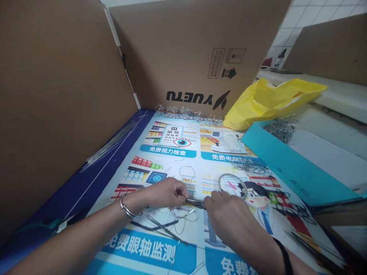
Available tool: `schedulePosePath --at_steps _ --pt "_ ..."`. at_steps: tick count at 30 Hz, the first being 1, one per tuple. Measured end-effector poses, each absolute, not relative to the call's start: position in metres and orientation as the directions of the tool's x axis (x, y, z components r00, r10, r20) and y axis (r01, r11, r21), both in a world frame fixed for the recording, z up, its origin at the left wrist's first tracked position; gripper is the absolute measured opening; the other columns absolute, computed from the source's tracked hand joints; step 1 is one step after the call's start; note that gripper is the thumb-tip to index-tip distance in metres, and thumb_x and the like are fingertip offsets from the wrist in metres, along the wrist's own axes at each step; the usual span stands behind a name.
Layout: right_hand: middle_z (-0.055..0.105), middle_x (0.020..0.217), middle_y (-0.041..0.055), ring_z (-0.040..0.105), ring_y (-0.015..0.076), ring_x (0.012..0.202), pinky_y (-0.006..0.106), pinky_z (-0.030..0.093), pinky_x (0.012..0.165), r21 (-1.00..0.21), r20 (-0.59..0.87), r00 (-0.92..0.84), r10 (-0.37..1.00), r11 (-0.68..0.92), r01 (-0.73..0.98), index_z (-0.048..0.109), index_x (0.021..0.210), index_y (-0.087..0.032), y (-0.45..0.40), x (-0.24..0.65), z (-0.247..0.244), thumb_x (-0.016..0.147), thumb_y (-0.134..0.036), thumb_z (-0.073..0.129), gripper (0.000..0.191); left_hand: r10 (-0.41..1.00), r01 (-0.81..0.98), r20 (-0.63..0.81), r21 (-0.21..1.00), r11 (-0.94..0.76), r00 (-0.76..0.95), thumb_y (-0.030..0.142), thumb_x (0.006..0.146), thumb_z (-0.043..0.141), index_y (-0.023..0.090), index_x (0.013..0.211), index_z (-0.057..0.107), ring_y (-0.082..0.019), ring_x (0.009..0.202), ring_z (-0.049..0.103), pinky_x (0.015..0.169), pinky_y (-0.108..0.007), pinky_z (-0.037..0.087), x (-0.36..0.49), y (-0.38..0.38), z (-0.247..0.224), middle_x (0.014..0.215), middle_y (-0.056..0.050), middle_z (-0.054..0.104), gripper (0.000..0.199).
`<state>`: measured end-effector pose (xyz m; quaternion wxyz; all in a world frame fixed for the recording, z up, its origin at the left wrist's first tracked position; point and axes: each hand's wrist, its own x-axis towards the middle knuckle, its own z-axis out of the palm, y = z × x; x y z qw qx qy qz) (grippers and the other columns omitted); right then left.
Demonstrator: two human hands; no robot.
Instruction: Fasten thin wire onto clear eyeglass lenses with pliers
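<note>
My left hand [172, 193], with a silver bangle at its wrist, is closed in a pinch on a thin wire, mostly hidden by the fingers. Wrapped around a pair of metal pliers [197, 203] is my right hand [226, 210]; the jaws point left and meet the left fingertips. Thin looped wires [183, 219] lie just below the two hands. Among them rests a long, slim dark metal tool [168, 230], its kind unclear. Behind the right hand is a coiled ring of wire [233, 187].
Cardboard walls [183, 49] enclose the left and back. A yellow bag [269, 103] and a teal box [298, 168] holding tangled wire [278, 130] stand at right. Straight wires [110, 147] and green-handled pliers [51, 227] lie left; black loops [295, 210] lie right.
</note>
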<state>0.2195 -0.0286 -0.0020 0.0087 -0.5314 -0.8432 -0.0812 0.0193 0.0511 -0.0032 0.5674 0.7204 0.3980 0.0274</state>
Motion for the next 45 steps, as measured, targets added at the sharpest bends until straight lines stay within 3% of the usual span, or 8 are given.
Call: schedulePosePath --at_steps 14,21,26,33,41,45 --pt "0.059 0.064 0.006 0.05 0.0138 0.051 0.03 0.01 0.047 0.093 -0.019 -0.42 0.907 0.42 0.903 0.057 0.07 -0.016 -0.026 0.22 0.0 0.071 -0.005 0.048 0.014 0.602 0.535 -0.41 0.844 -0.033 0.685 0.012 0.061 0.053 0.016 0.071 0.057 -0.007 0.046 0.046 0.045 -0.017 0.037 0.019 0.051 -0.002 0.053 0.007 0.049 0.012" --pt "0.058 0.063 0.0045 0.046 0.0137 0.051 0.03 0.008 0.049 0.061 0.054 -0.415 0.908 0.412 0.909 0.058 0.068 -0.017 -0.025 0.221 -0.005 0.069 -0.006 0.051 0.013 0.608 0.506 -0.383 0.862 -0.036 0.695 0.011 0.06 0.051 0.016 0.068 0.055 -0.007 0.047 0.046 0.046 -0.018 0.035 0.018 0.051 -0.002 0.053 0.007 0.046 0.01" --pt "0.057 0.065 0.0042 0.045 0.0159 0.056 0.03 0.008 0.052 0.067 0.21 -0.399 0.892 0.395 0.916 0.057 0.069 -0.019 -0.024 0.223 -0.004 0.068 -0.009 0.056 0.009 0.676 0.416 -0.307 0.91 0.001 0.67 0.012 0.066 0.05 0.016 0.072 0.056 -0.006 0.048 0.045 0.048 -0.018 0.036 0.016 0.052 -0.001 0.054 0.007 0.048 0.009" --pt "0.054 0.061 0.003 0.04 0.0154 0.056 0.031 0.008 0.052 0.054 0.38 -0.394 0.837 0.405 0.913 0.055 0.066 -0.019 -0.025 0.229 0.0 0.064 -0.009 0.059 0.01 0.733 0.386 -0.189 0.916 -0.107 0.653 0.018 0.073 0.052 0.016 0.077 0.058 -0.007 0.052 0.047 0.053 -0.02 0.037 0.016 0.05 0.005 0.057 0.005 0.054 0.008" --pt "0.051 0.061 0.0024 0.038 0.018 0.056 0.031 0.007 0.053 0.097 0.478 -0.424 0.77 0.433 0.896 0.051 0.064 -0.021 -0.026 0.229 0.002 0.061 -0.004 0.058 0.018 0.794 0.355 -0.111 0.925 -0.138 0.597 0.018 0.071 0.053 0.016 0.071 0.058 -0.007 0.051 0.045 0.053 -0.02 0.038 0.021 0.042 0.017 0.056 0.006 0.052 0.005" --pt "0.051 0.063 0.0023 0.038 0.0184 0.058 0.032 0.01 0.054 0.132 0.476 -0.439 0.762 0.432 0.892 0.05 0.066 -0.021 -0.026 0.231 0.0 0.06 -0.004 0.058 0.02 0.794 0.33 0.014 0.905 -0.268 0.608 0.016 0.072 0.053 0.016 0.073 0.06 -0.008 0.056 0.049 0.058 -0.02 0.041 0.018 0.043 0.014 0.063 0.003 0.057 0.007"
